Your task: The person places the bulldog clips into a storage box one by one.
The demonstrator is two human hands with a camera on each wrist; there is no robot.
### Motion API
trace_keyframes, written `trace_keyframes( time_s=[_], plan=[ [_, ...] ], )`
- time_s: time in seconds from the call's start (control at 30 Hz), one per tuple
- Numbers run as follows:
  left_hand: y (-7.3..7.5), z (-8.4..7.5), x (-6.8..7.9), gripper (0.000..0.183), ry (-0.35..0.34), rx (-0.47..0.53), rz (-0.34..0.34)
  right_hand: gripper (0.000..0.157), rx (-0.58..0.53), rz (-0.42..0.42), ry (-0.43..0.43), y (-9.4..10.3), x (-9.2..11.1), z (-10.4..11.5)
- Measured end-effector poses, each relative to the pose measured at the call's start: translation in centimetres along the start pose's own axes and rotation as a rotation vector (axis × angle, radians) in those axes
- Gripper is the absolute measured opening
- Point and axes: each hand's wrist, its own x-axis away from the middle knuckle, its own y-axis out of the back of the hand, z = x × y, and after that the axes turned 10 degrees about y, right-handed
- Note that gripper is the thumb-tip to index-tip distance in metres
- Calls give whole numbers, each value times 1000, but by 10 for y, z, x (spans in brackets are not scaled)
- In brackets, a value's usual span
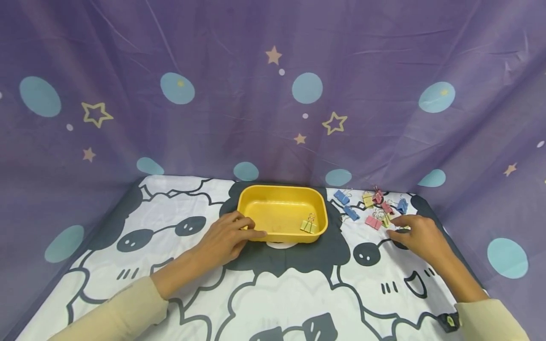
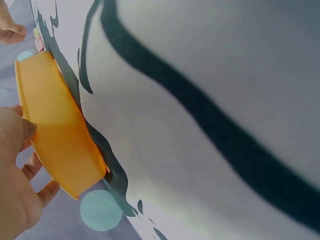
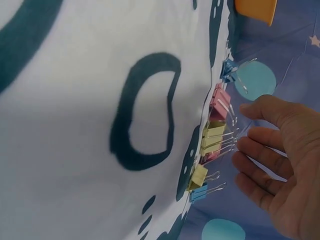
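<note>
A yellow tray [image 1: 251,208] stands toward the back of the cloth-covered table, with one yellow binder clip [image 1: 308,226] inside near its right front corner. My left hand [image 1: 230,234] grips the tray's front left rim, thumb [image 2: 30,127] against the outer wall. To the right of the tray lies a loose group of binder clips in blue, pink and yellow. Fingers apart, my right hand [image 1: 420,237] is beside this group, close to a yellow clip [image 1: 386,220] and a pink clip [image 1: 373,222]. Nothing shows between its fingers in the right wrist view, where a pink clip [image 3: 220,102] is near the thumb.
Nearer the tray lie two blue clips [image 1: 351,213]; another blue clip [image 1: 402,205] is at the group's right edge. A white cloth [image 1: 281,289] with dark cartoon drawings covers the table. Behind it hangs a purple curtain [image 1: 239,118].
</note>
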Motion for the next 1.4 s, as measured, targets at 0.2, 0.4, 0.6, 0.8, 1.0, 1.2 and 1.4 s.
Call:
trace_keyframes(
  time_s=[0.2,0.4,0.6,0.8,1.0,1.2,1.4],
  plan=[
    [1,0,-1,51,5,-3,7,40,10,-19,-10,0,1,-8],
    [1,0,0,50,0,-1,-1,41,18,-13,-59,3,3,-14],
    [1,0,-1,50,0,5,0,39,8,-69,-72,4,6,-21],
    [2,-1,-2,49,7,2,15,37,37,-123,-73,4,8,-29],
    [3,-1,-2,48,16,-5,27,36,42,-137,-94,6,10,-31],
    [3,-1,-1,48,16,1,22,38,35,-106,-138,8,11,-34],
    [2,-1,-1,49,12,4,18,42,25,-52,-161,11,9,-38]
  ],
)
